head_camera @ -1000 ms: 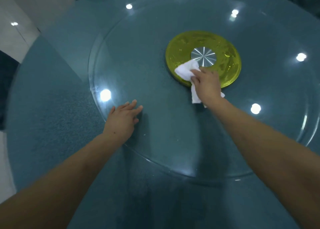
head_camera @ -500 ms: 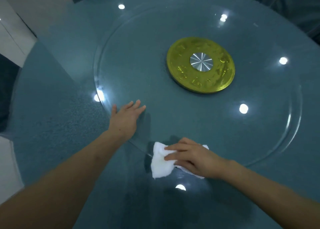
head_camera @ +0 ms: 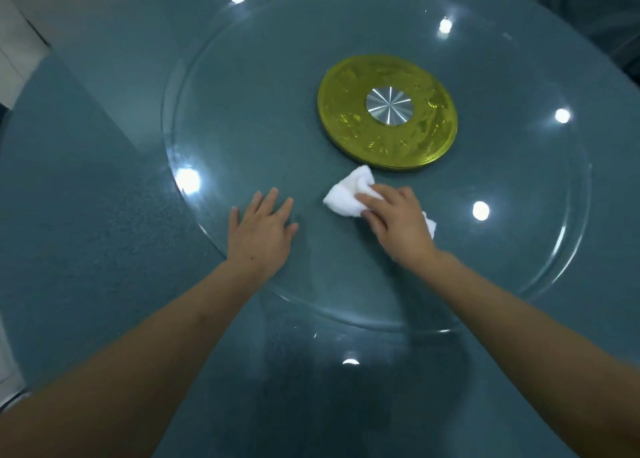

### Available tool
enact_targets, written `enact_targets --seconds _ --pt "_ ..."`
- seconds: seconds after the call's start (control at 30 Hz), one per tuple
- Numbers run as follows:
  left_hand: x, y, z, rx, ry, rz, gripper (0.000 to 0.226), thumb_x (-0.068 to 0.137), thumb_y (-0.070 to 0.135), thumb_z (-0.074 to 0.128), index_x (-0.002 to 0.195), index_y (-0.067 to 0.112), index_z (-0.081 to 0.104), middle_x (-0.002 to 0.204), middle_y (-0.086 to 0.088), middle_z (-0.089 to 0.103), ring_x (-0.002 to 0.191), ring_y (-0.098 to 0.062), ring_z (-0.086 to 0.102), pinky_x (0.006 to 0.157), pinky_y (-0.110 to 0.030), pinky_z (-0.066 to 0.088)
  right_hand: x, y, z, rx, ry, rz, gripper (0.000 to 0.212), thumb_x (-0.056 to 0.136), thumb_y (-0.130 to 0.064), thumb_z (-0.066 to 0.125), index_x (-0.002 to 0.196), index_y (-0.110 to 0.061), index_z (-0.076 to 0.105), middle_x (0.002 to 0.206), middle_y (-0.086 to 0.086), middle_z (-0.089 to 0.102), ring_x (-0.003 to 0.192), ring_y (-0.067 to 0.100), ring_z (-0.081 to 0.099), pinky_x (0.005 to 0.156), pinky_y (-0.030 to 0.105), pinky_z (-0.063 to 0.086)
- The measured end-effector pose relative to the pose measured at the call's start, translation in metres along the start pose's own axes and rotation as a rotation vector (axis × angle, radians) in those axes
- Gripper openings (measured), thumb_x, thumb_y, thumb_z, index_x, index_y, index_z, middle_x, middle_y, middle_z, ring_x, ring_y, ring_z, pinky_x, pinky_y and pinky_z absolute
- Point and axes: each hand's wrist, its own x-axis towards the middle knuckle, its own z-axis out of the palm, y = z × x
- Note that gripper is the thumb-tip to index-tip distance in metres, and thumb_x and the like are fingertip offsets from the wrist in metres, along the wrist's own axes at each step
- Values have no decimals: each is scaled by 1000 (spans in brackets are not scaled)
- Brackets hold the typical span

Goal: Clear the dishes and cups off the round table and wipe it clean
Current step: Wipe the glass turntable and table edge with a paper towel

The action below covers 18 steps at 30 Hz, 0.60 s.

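the white cloth looks soft, light and limp, a bunched wad that should give under any pressure and hold no shape of its own, so it is best taken from above with the palm and fingers spread over its bulk, pressing it flat to the surface rather than pinching a corner. it lies on the glass turntable of the round table, just near of the yellow hub disc at the centre, with its far-left lobe sticking out free and a small tail showing at the right of the wrist. the right hand sits on top of it, fingers bent over the wad and gripping it down against the glass. the left hand lies flat and spread on the glass just to the left of the cloth, apart from it and holding nothing, probably bracing the turntable, which likely spins easily. the glass looks hard and slick, so the cloth should slide readily. no dishes or cups are visible here.
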Motion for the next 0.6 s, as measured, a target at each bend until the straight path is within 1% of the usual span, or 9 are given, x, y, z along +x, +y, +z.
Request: enact_targets --seconds 0.13,0.2,0.27,0.33,0.37,0.4,0.47,0.53,0.6 --pt "0 12 3 90 -64 -66 81 97 73 27 163 28 13 172 -2 -1 158 -27 -1 123 -61 7 -94 -26 -29 116 -218 -340 30 107 -32 50 131 -30 68 146 -2 57 97 30 55 84 42 47" --pt "3 15 1 142 -70 -91 85 96 76 26 163 25 12 172 -5 -1 158 -29 -2 124 -59 5 -91 -11 -33 110 -256 -481 31 108 -29 46 131 -30 68 145 -3 57 96 28 55 81 39 46" --pt "7 21 -1 135 -7 -102 79 97 72 35 161 27 21 171 -6 7 157 -32 3 124 -56 9 -50 14 -24 59 -232 -537 32 107 -27 47 131 -24 68 143 5 59 96 33 57 83 41 47" --pt "11 32 -1 85 98 -43 67 98 61 48 157 33 32 169 -5 17 154 -33 16 121 -51 19 15 43 -10 12 -166 -432 34 103 -28 50 130 -20 69 138 12 62 96 39 59 85 46 48" --pt "15 38 -1 59 110 -6 65 99 57 51 157 35 33 168 -3 21 152 -32 21 120 -49 23 51 60 -6 -30 -115 -343 36 101 -30 49 129 -21 70 135 13 64 98 42 59 85 47 49" --pt "19 43 0 30 86 4 65 99 56 50 158 37 30 168 -2 21 151 -30 23 119 -47 26 84 73 -4 -57 -71 -238 37 99 -33 49 128 -22 71 134 13 64 101 44 59 88 47 48" --pt "27 50 1 9 11 -30 68 99 60 47 160 39 24 169 1 16 152 -28 19 120 -47 25 133 90 -2 -57 -22 6 35 101 -32 52 131 -27 68 136 9 63 113 42 54 96 42 42" --pt "30 49 6 35 -5 -44 71 99 62 46 161 38 20 170 1 10 154 -28 14 123 -47 22 147 87 4 5 11 175 35 102 -29 55 135 -28 65 135 5 63 119 37 49 100 36 35" --pt "29 43 7 38 -1 -34 70 100 60 46 161 38 19 171 1 8 155 -29 13 125 -47 20 122 66 7 77 -7 165 44 99 -29 60 143 -27 58 127 6 66 113 36 51 98 38 37"
